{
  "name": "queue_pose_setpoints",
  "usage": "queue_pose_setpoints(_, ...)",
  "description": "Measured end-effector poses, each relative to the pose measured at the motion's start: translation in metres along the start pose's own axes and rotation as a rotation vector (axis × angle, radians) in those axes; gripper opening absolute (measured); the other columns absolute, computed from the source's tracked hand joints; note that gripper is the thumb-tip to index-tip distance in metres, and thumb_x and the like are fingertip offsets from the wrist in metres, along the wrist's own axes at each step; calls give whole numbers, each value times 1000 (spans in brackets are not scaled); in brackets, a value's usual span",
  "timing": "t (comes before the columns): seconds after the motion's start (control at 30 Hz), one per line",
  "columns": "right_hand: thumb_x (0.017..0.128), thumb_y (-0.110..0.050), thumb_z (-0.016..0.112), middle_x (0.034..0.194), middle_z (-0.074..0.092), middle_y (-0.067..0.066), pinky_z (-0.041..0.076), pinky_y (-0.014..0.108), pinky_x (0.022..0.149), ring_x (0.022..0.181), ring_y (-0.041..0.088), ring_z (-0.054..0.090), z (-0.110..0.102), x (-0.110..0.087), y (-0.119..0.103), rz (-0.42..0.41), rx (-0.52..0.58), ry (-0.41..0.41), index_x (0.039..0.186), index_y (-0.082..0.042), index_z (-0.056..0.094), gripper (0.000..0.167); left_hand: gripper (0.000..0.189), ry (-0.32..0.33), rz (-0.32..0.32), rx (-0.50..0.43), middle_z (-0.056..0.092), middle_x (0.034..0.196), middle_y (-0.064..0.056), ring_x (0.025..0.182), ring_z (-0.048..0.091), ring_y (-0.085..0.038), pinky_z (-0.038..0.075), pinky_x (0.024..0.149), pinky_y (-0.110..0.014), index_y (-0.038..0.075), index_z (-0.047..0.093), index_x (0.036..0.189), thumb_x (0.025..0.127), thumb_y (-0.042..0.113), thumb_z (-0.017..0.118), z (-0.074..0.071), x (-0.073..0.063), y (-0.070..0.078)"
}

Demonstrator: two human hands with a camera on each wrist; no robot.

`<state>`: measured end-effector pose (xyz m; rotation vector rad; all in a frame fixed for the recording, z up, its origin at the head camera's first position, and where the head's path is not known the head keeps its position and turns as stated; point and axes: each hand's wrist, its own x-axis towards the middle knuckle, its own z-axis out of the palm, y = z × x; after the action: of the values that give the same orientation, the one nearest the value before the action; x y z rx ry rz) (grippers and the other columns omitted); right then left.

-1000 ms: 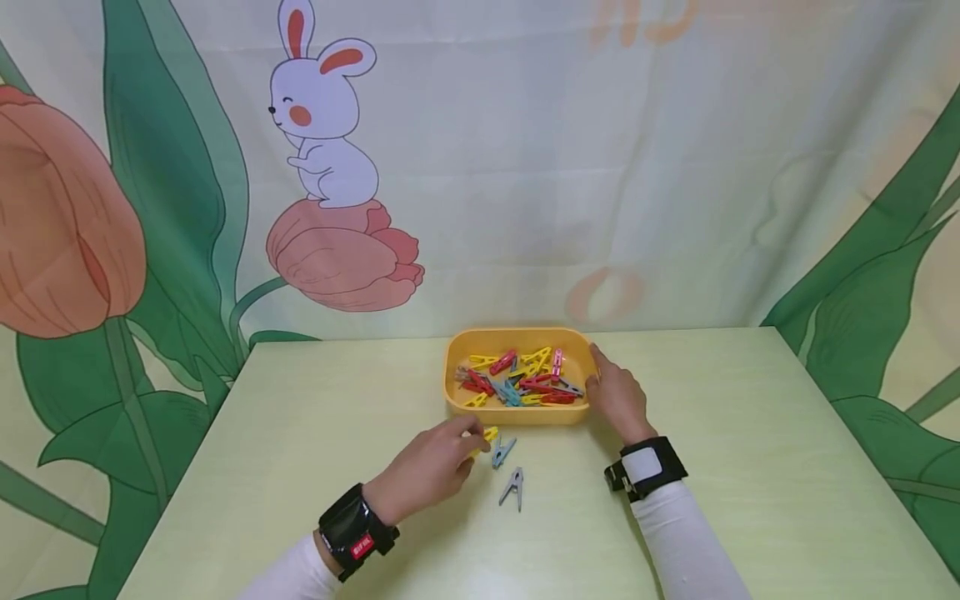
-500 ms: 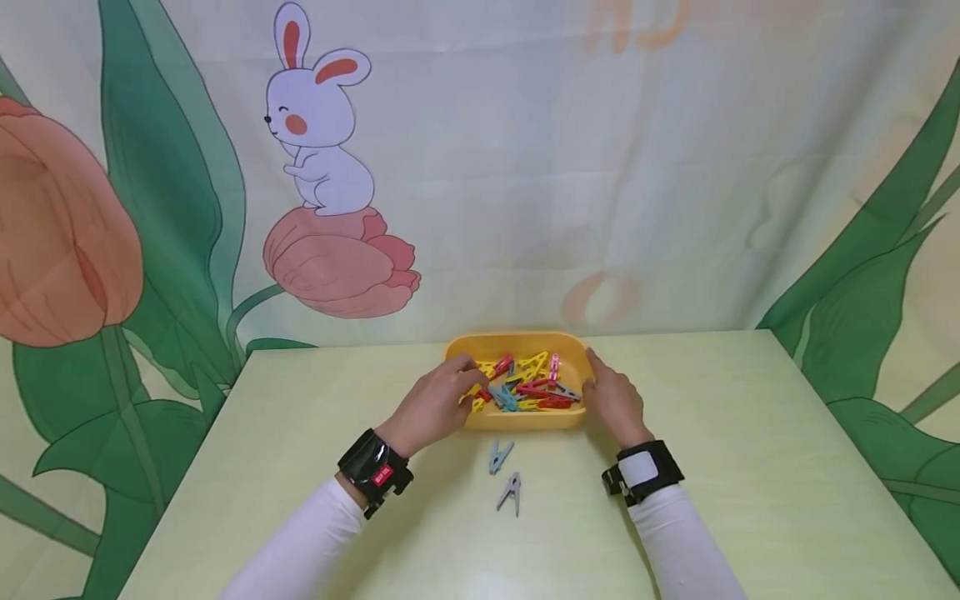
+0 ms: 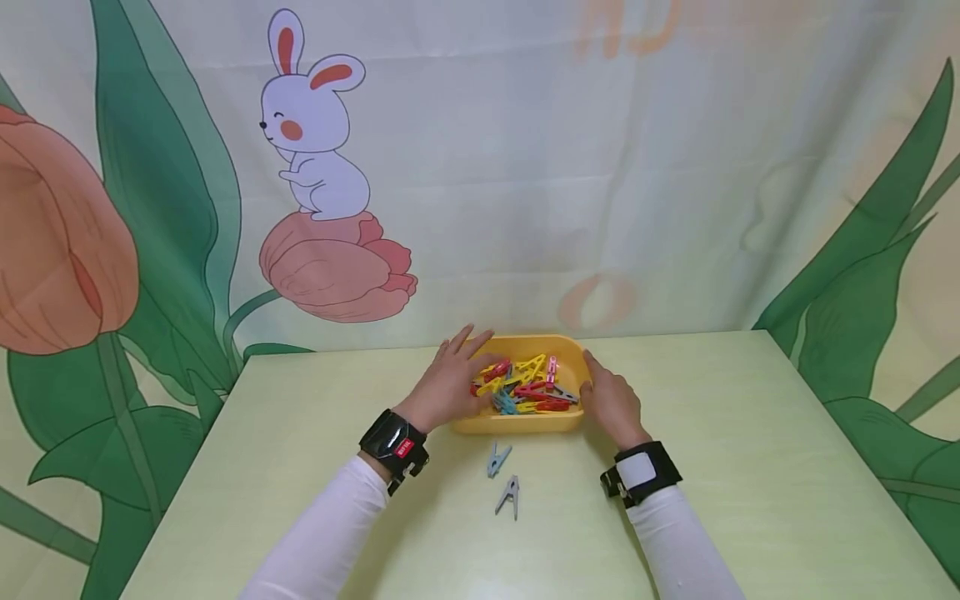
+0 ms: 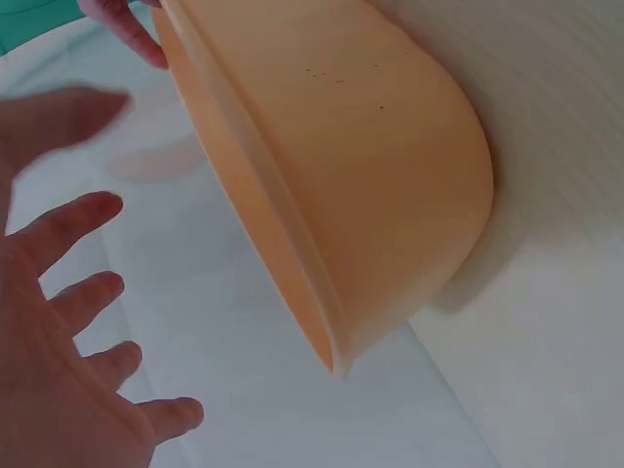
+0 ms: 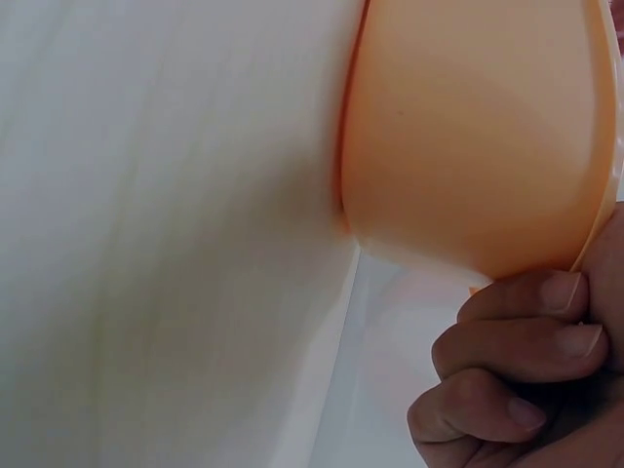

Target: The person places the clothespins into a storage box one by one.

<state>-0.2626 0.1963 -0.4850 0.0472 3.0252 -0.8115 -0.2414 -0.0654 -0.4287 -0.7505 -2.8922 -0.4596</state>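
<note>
A yellow plastic bin holds a jumble of red, yellow, blue and pink clothespins. Over its left end hovers my left hand, fingers spread and nothing held; it hides that end of the bin. In the left wrist view the same hand is apart from the bin's outer wall. My right hand holds the bin's right end by the rim, and the right wrist view shows its fingers curled there. On the table in front lie a light blue clothespin and a grey clothespin.
The pale table extends on both sides of the bin. Close behind the bin, a printed curtain with a rabbit and tulips hangs at the table's back edge. Black straps with small cameras are on both wrists.
My left hand carried a yellow clothespin from the table up into the bin and let it go; its fingers have spread. The right hand stays on the bin's right end.
</note>
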Motion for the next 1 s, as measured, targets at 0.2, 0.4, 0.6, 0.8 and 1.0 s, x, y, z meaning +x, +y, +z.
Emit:
queue_pose_setpoints(0.2, 100, -18, 50, 69, 50, 9, 35, 27, 50, 53, 19, 45, 2, -1, 1, 1, 0, -7, 156, -14, 28, 60, 81, -39, 24, 102, 15, 166, -1, 154, 2, -35, 11, 117, -65, 27, 35, 153, 85, 56, 66, 6, -5, 2)
queue_pose_setpoints(0.4, 99, -17, 50, 68, 49, 9, 35, 27, 49, 53, 19, 44, 2, -1, 2, -10, 6, 1, 155, -13, 29, 60, 88, 8, 82, 103, 14, 166, -2, 154, 1, -33, 10, 119, -63, 27, 25, 157, 85, 59, 65, -1, -18, 15)
queue_pose_setpoints(0.6, 99, -17, 49, 69, 49, 9, 35, 27, 50, 53, 19, 45, 1, 0, 3, -17, 14, 3, 155, -13, 29, 60, 89, 14, 156, 135, 8, 167, 2, 155, -2, -32, 10, 119, -61, 28, 23, 157, 85, 59, 64, -12, -41, 36)
queue_pose_setpoints(0.8, 100, -18, 50, 69, 49, 9, 36, 26, 50, 53, 19, 46, 0, 1, 2, -3, 18, -9, 156, -14, 27, 61, 91, -2, 233, 148, 4, 167, 4, 155, -7, -28, 12, 120, -58, 33, 16, 158, 85, 63, 62, -18, -67, 55)
queue_pose_setpoints(1.0, 100, -18, 49, 68, 48, 8, 35, 26, 49, 53, 19, 46, 1, 1, 3, -5, 1, -2, 156, -14, 27, 61, 88, -115, 262, 115, 6, 167, 8, 155, 0, -32, 27, 117, -53, 36, 20, 156, 84, 65, 62, -3, -92, 62)
